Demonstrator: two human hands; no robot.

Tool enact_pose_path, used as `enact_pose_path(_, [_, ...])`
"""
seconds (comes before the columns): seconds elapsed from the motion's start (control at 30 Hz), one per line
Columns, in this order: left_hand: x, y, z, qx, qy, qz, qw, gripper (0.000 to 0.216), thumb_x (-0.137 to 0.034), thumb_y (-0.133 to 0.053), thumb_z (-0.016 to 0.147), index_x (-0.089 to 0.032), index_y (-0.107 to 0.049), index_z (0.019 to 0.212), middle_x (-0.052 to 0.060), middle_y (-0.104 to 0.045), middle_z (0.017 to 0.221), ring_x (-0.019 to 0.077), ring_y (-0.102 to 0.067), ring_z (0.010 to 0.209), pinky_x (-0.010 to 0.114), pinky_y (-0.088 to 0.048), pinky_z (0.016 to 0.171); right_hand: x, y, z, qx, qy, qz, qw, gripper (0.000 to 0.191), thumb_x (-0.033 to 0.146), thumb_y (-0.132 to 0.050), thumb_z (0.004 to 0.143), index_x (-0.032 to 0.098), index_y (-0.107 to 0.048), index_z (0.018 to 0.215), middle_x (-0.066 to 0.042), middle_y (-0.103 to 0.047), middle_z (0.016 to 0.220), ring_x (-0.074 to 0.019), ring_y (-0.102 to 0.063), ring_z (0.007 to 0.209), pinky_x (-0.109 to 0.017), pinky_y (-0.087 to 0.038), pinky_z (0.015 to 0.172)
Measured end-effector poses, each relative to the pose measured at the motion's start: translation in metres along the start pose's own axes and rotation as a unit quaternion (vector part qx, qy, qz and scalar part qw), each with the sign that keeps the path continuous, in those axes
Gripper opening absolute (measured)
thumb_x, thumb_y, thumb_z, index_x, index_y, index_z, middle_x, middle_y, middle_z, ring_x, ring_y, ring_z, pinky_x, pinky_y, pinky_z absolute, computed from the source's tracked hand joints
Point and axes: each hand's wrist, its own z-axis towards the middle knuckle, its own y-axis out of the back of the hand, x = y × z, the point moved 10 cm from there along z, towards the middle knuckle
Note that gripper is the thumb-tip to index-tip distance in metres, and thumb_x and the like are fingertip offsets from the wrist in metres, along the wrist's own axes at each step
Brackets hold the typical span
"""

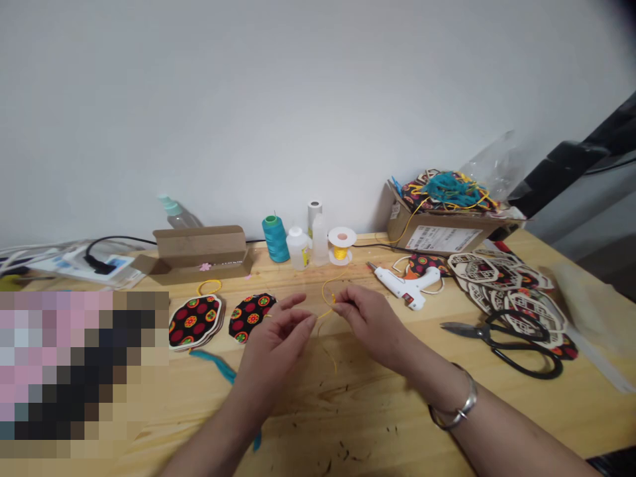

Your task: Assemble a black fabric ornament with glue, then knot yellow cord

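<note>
My left hand (pixel 278 338) and my right hand (pixel 368 318) meet over the wooden table (pixel 348 411), each pinching a thin yellow cord (pixel 326 311) that loops up between them and trails toward me. The right wrist wears a silver bracelet (pixel 457 407). Left of my left hand lie black fabric pieces (pixel 251 317) with red and green dots, one stack edged in white (pixel 195 321). A teal ribbon (pixel 218 366) runs under my left forearm.
A white glue gun (pixel 407 285) and black scissors (pixel 517 341) lie to the right, beside several laser-cut wooden shapes (pixel 517 291). By the wall stand a teal thread spool (pixel 275 238), white bottles (pixel 305 245), a yellow cord reel (pixel 341 244), an open cardboard box (pixel 199 252) and a box of scraps (pixel 447 212).
</note>
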Motion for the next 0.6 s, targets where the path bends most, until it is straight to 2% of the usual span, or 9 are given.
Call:
enact_pose_path(0.13, [-0.009, -0.001, -0.001, 0.007, -0.042, 0.038, 0.998, 0.020, -0.027, -0.061, 0.071, -0.020, -0.062, 0.052, 0.009, -0.063, 0.099, 0.0258, -0.042, 0.117, 0.032, -0.034, 0.088, -0.002, 0.004, -0.001, -0.026, -0.002, -0.019, 0.999, 0.011, 0.016, -0.048, 0.080, 0.017, -0.051, 0.069, 0.001, -0.056, 0.067, -0.0120, -0.047, 0.063, -0.024, -0.032, 0.058])
enact_pose_path(0.3, [-0.009, -0.010, -0.006, 0.024, -0.070, 0.067, 0.995, 0.015, -0.027, -0.060, 0.072, -0.020, -0.065, 0.060, 0.009, -0.051, 0.122, 0.0268, -0.046, 0.111, 0.039, -0.033, 0.093, -0.004, 0.006, -0.001, -0.037, -0.018, 0.000, 0.999, 0.013, 0.015, -0.047, 0.079, 0.017, -0.051, 0.067, 0.002, -0.053, 0.063, -0.0111, -0.045, 0.060, -0.023, -0.032, 0.057])
enact_pose_path(0.37, [-0.006, -0.015, -0.008, 0.032, -0.077, 0.074, 0.994, 0.014, -0.028, -0.060, 0.072, -0.020, -0.065, 0.062, 0.008, -0.044, 0.130, 0.0262, -0.047, 0.110, 0.040, -0.033, 0.094, -0.007, 0.005, -0.001, -0.030, -0.034, 0.033, 0.998, 0.014, 0.016, -0.047, 0.079, 0.017, -0.052, 0.066, 0.003, -0.051, 0.060, -0.0101, -0.044, 0.058, -0.023, -0.032, 0.056])
enact_pose_path(0.47, [-0.002, -0.024, -0.011, 0.050, -0.087, 0.064, 0.993, 0.014, -0.028, -0.060, 0.073, -0.020, -0.065, 0.062, 0.007, -0.038, 0.136, 0.0264, -0.041, 0.118, 0.041, -0.031, 0.098, -0.013, -0.002, 0.000, -0.003, -0.065, 0.110, 0.992, 0.016, 0.019, -0.048, 0.079, 0.017, -0.053, 0.064, 0.005, -0.044, 0.051, -0.0081, -0.039, 0.049, -0.021, -0.031, 0.051])
enact_pose_path(0.6, [-0.002, -0.030, -0.014, 0.068, -0.093, 0.051, 0.992, 0.014, -0.026, -0.058, 0.073, -0.019, -0.064, 0.062, 0.008, -0.036, 0.137, 0.0259, -0.040, 0.120, 0.040, -0.032, 0.099, -0.015, -0.018, -0.003, 0.042, -0.106, 0.245, 0.963, 0.018, 0.025, -0.049, 0.077, 0.016, -0.053, 0.063, 0.007, -0.040, 0.045, -0.0062, -0.034, 0.042, -0.020, -0.028, 0.044])
